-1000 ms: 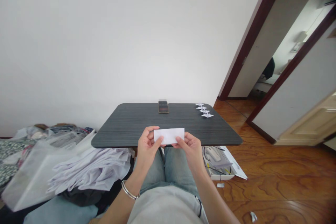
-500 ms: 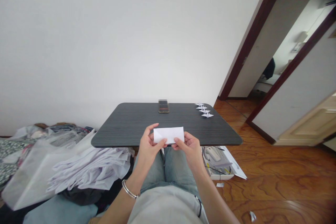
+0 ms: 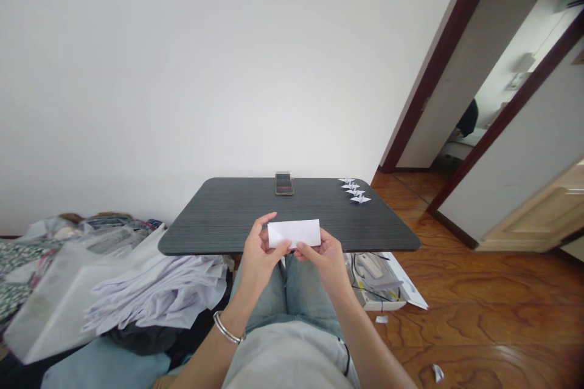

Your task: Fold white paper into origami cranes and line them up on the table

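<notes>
A folded white paper rectangle is held over the near edge of a dark grey table. My left hand pinches its lower left edge with the thumb, index finger raised behind it. My right hand pinches the lower edge near the middle, thumb on the front. Both hands hover above my lap in blue jeans.
A phone lies at the table's far edge, with several small white paper cranes at the far right. Piled white cloth and bags lie at left. An open box sits on the wooden floor under the table's right side. A doorway opens at right.
My right thumb has slid leftwards along the paper's lower edge towards the left hand. The left index finger lifted off the paper's top. The paper stays in place.
</notes>
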The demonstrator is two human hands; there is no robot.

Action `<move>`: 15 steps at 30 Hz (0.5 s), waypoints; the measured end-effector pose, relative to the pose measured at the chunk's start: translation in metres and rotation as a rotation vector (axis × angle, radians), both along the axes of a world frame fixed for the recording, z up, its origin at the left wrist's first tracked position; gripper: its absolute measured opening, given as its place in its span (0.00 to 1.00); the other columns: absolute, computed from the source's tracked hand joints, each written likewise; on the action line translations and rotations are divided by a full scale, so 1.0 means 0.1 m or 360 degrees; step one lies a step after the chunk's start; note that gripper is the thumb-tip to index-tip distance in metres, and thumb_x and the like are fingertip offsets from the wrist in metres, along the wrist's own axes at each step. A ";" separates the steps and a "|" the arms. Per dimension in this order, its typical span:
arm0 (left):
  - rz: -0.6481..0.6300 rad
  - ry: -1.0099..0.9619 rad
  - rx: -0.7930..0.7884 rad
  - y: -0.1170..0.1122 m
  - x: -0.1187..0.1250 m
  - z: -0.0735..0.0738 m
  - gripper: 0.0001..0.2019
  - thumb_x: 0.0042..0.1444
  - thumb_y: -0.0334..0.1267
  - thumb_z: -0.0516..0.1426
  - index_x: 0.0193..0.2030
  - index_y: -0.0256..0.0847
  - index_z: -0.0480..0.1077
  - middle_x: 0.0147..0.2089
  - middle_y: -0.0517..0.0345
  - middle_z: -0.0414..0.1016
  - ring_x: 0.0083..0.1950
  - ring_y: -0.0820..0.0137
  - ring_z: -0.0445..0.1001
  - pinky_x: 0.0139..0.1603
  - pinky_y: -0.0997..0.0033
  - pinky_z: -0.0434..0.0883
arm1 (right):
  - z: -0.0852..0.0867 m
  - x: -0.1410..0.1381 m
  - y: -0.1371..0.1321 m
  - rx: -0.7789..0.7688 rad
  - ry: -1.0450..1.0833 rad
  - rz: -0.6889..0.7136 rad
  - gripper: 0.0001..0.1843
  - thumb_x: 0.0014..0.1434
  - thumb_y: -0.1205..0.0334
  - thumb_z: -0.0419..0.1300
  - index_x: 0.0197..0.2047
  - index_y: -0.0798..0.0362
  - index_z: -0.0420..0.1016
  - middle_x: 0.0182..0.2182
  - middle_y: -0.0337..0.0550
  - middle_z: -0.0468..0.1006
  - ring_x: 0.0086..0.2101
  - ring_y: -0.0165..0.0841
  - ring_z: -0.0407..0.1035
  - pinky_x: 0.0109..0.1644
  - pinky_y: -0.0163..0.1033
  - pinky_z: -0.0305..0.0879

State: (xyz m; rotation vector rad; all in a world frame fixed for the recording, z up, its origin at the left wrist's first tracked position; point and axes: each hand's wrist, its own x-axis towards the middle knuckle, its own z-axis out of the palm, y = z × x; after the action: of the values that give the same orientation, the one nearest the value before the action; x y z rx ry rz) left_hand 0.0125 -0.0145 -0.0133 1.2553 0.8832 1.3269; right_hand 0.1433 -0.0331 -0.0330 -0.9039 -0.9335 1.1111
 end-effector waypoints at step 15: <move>0.0005 -0.0132 -0.0098 -0.01 -0.03 0.06 0.26 0.41 0.36 0.65 0.47 0.38 0.61 0.30 0.59 0.77 0.27 0.73 0.75 0.29 0.75 0.75 | 0.03 0.04 -0.02 0.0024 -0.0041 -0.0015 0.16 0.44 0.56 0.68 0.35 0.56 0.74 0.23 0.41 0.79 0.23 0.31 0.74 0.27 0.33 0.73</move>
State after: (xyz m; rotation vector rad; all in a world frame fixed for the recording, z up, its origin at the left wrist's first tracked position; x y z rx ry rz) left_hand 0.0095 -0.0153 -0.0076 1.1435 0.8616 1.3349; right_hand 0.1476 -0.0348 -0.0296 -0.9116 -0.9567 1.0853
